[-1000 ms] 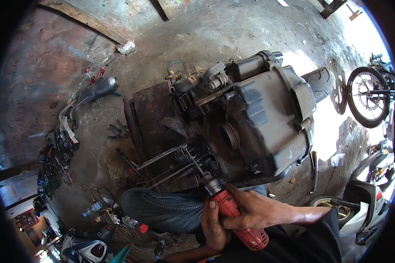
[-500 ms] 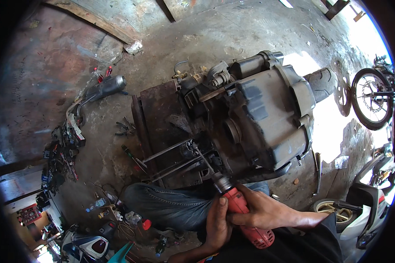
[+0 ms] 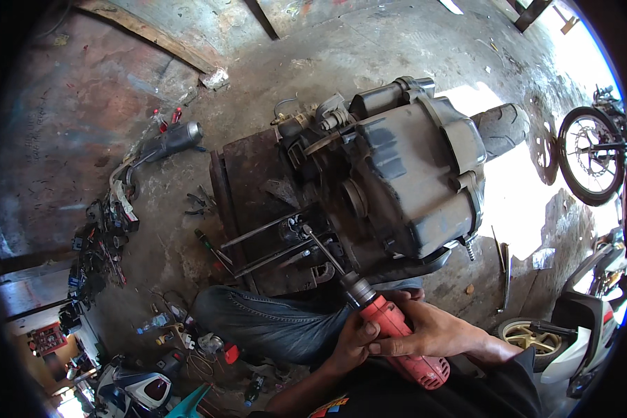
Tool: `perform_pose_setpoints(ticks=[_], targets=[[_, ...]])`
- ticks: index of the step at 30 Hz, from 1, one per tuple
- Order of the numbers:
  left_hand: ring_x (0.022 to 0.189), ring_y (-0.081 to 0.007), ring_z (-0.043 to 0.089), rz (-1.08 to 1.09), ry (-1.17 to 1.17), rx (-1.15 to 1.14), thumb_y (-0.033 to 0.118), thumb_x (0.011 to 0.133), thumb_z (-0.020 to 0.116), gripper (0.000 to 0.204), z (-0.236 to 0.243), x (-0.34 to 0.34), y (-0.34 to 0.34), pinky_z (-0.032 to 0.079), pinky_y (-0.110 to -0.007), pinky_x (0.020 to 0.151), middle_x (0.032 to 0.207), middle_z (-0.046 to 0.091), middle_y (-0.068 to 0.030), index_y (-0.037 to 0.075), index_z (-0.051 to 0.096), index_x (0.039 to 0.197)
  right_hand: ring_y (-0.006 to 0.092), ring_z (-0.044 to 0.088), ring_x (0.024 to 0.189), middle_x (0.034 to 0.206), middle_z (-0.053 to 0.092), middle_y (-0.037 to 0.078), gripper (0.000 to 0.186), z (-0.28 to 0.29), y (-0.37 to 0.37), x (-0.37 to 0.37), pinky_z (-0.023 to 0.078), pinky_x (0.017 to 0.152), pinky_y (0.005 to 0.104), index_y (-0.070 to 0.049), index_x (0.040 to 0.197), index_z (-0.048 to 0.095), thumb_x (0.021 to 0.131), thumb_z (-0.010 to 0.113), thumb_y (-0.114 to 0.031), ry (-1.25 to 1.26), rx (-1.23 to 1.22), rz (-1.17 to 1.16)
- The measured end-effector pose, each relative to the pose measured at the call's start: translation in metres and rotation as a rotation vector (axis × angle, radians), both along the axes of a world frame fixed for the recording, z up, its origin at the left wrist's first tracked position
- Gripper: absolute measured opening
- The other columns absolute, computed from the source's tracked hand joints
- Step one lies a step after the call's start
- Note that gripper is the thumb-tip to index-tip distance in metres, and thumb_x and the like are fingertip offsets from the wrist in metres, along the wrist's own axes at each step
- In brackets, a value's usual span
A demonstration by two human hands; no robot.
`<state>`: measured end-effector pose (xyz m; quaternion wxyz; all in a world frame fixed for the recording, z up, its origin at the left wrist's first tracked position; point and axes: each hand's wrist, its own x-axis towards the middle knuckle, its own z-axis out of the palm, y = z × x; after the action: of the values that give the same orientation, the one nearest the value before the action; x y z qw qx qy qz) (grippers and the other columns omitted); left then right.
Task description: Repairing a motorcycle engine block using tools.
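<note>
L hand [image 3: 354, 346] & R hand [image 3: 439, 331] both have fingers clamped on the red drill [image 3: 389, 319], beside jeans leg [image 3: 272, 327]; its long bit [image 3: 325, 252] reaches to the engine [image 3: 425, 164], nr metal rods [image 3: 261, 231].

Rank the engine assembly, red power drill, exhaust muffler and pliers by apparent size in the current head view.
1. engine assembly
2. red power drill, helped by nearness to the camera
3. exhaust muffler
4. pliers

Your scuffed red power drill [image 3: 386, 315] slants up and to the left before you, its long metal rod [image 3: 329, 253] pointing between two bare studs on the dusty dark engine [image 3: 414, 191].
</note>
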<state>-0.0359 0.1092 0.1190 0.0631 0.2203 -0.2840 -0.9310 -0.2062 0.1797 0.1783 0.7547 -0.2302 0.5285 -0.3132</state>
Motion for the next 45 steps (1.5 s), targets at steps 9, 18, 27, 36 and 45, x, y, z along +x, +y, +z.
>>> perform_pose_setpoints(ticks=[9,18,27,36,45], targets=[[0.143,-0.0437,0.037,0.061,-0.053,0.002,0.064,0.094,0.053,0.077,0.010,-0.003,0.012,0.028,-0.055,0.119,0.148,0.044,-0.0275,-0.003,0.049,0.131,0.0435,0.063,0.115,0.117,0.064,0.032,0.100,0.022,0.020,0.001,0.048,0.100,0.0444,0.006,0.150,0.031,0.082,0.074,-0.054,0.230,0.009,0.002],[0.141,-0.0408,0.040,0.136,-0.124,0.080,0.062,0.099,0.045,0.078,0.015,-0.014,0.004,0.032,-0.054,0.118,0.149,0.042,-0.0272,0.000,0.037,0.144,0.0467,0.067,0.099,0.102,0.067,0.033,0.081,0.024,-0.007,-0.020,0.052,0.088,0.0486,0.005,0.140,0.045,0.087,0.066,-0.053,0.317,0.056,0.130],[0.127,-0.0236,0.054,0.200,-0.194,0.353,0.057,0.103,0.043,0.071,0.030,-0.019,-0.011,0.042,-0.041,0.109,0.136,0.053,-0.0151,0.002,0.037,0.147,0.0485,0.066,0.103,0.103,0.066,0.037,0.088,0.035,-0.034,-0.026,0.052,0.091,0.0490,0.010,0.141,0.041,0.091,0.057,-0.061,0.318,0.107,0.175],[0.126,-0.0230,0.053,0.183,-0.292,0.375,0.064,0.101,0.041,0.069,0.038,-0.020,-0.021,0.043,-0.043,0.108,0.135,0.052,-0.0087,0.011,0.041,0.144,0.0503,0.066,0.100,0.101,0.065,0.038,0.087,0.033,-0.046,-0.024,0.052,0.087,0.0503,0.012,0.139,0.041,0.093,0.054,-0.061,0.357,0.116,0.195],[0.123,-0.0215,0.055,0.234,-0.328,0.360,0.063,0.101,0.040,0.064,0.037,-0.018,-0.012,0.043,-0.041,0.107,0.132,0.055,-0.0070,0.011,0.044,0.139,0.0405,0.070,0.093,0.099,0.069,0.029,0.078,0.031,-0.048,-0.028,0.053,0.084,0.0466,0.005,0.130,0.050,0.090,0.061,-0.062,0.356,0.099,0.261]])
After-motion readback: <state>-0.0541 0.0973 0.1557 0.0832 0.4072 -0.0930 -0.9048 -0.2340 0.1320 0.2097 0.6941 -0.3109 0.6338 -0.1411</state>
